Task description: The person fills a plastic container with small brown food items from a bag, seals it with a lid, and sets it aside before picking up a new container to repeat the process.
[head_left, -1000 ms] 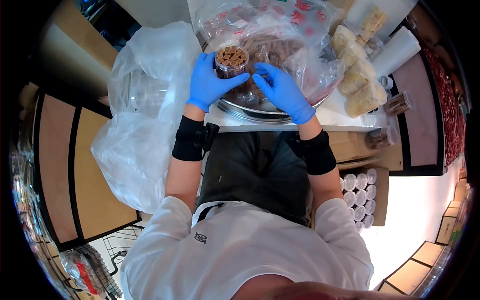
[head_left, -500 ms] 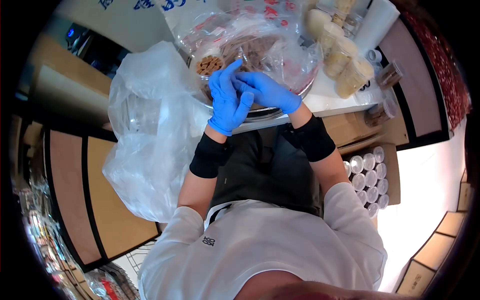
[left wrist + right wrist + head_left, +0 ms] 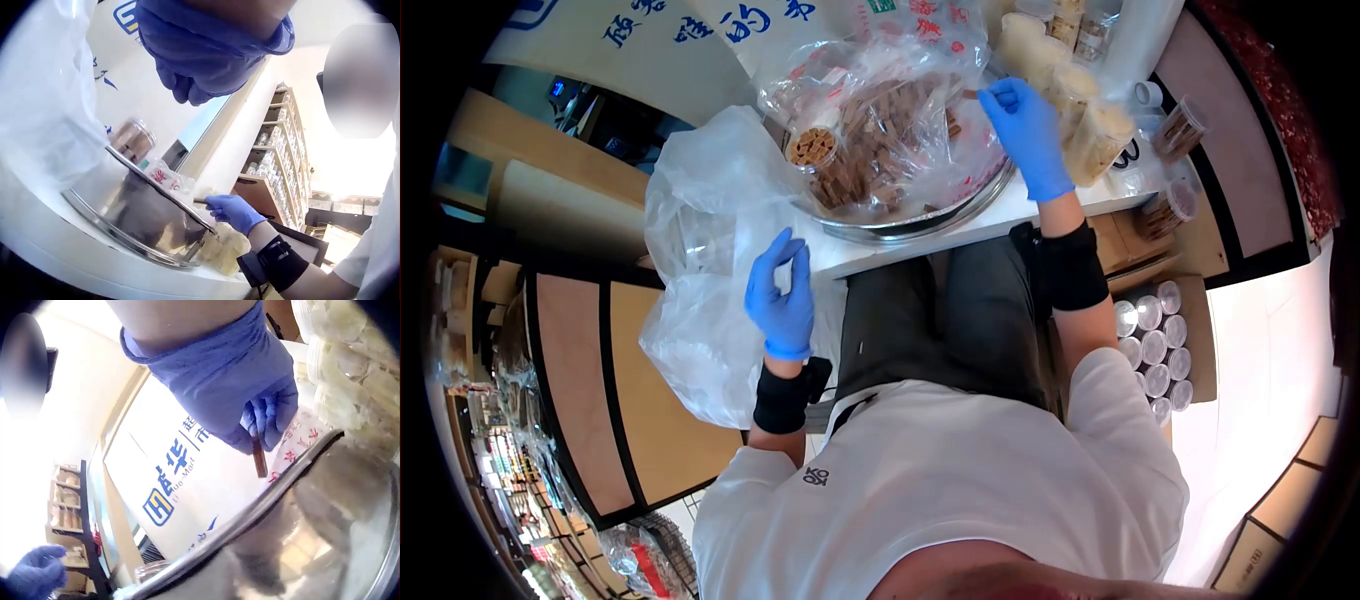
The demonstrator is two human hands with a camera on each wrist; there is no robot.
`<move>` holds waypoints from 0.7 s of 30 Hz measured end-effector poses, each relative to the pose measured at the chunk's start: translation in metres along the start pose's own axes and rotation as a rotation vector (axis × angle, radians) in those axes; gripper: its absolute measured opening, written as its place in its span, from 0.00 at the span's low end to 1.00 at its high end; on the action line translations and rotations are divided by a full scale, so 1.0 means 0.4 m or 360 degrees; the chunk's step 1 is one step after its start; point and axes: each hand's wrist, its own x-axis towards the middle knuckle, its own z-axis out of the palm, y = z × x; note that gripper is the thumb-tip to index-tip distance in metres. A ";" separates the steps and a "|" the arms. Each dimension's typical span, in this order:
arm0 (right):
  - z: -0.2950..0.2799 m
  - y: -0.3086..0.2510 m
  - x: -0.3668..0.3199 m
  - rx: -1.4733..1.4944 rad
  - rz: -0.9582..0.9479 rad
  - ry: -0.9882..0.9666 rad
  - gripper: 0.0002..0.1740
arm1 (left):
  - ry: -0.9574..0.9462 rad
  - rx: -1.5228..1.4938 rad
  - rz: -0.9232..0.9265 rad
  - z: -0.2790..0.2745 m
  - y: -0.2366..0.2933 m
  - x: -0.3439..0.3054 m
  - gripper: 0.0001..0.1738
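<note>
In the head view my gloved right hand (image 3: 1030, 130) is over the right side of a round metal basin (image 3: 990, 195). It pinches one brown stick (image 3: 259, 459), seen between thumb and fingers in the right wrist view. The basin holds many brown sticks (image 3: 880, 120) under clear plastic. A clear jar (image 3: 813, 150) packed with upright brown sticks stands at the basin's left side, touched by neither hand. My gloved left hand (image 3: 782, 305) hovers left of the basin beside a white plastic bag (image 3: 720, 340), fingers loosely bent and holding nothing.
Several jars of pale pieces (image 3: 1100, 140) stand right of the basin. Two jars with brown contents (image 3: 1180, 130) are beyond them. A cardboard box of lidded containers (image 3: 1152, 347) sits below the table on the right. The white table's front edge (image 3: 920, 252) passes before my legs.
My left hand let go of the jar, met the right hand, then drew back to the lower left. My right hand moved right and now pinches a stick. The jar stays in the basin.
</note>
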 end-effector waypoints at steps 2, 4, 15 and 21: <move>0.005 0.001 0.007 -0.0338 0.0085 -0.0109 0.17 | -0.0026 0.0085 -0.0033 -0.069 0.011 -0.030 0.17; 0.058 0.063 0.008 -0.0359 -0.0095 -0.0325 0.16 | -0.0061 0.0132 -0.0111 -0.128 0.025 -0.036 0.15; 0.101 0.067 -0.031 -0.0565 -0.0127 -0.0430 0.10 | -0.0017 0.0312 -0.0357 -0.403 0.163 0.146 0.15; 0.090 0.055 -0.029 -0.0895 -0.0203 -0.0609 0.16 | -0.0057 0.0360 -0.0122 -0.355 0.143 0.386 0.18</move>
